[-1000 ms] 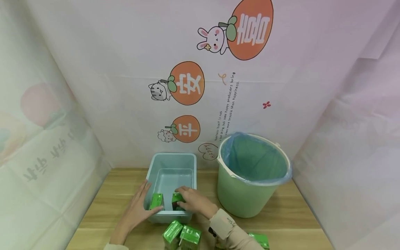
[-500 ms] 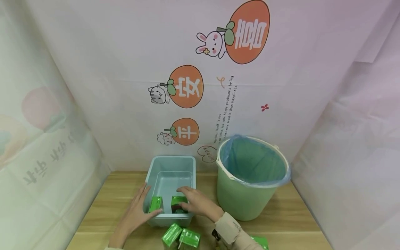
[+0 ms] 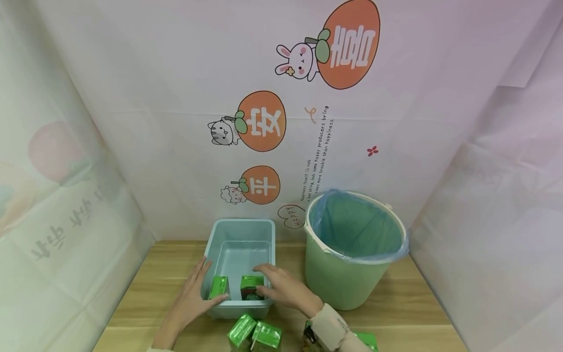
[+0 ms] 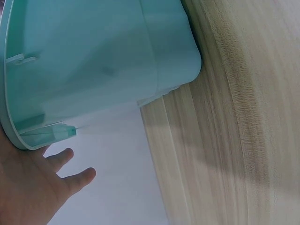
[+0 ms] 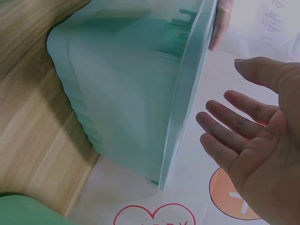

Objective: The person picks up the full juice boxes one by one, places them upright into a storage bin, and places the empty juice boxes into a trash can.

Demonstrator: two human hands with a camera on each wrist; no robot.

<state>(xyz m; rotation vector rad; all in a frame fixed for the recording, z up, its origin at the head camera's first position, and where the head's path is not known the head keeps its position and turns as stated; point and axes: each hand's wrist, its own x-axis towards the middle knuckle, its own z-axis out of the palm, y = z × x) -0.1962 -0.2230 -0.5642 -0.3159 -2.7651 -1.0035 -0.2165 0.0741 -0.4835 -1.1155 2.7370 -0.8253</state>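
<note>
Nearest, a green-topped carton and a second carton stand close together on the wood-grain tabletop; a third carton shows partly past the beige right sleeve. Just beyond, the left hand rests at the near left corner of a pale blue basin, its fingers spread along the rim. The right hand is over the opposite rim, thumb and fingers apart and loosely curved (the right wrist view shows nothing in them). Inside the basin's near end sit a left carton and a right carton, well apart. Beside it stands a green bucket with a blue liner; behind, a white printed backdrop.
</note>
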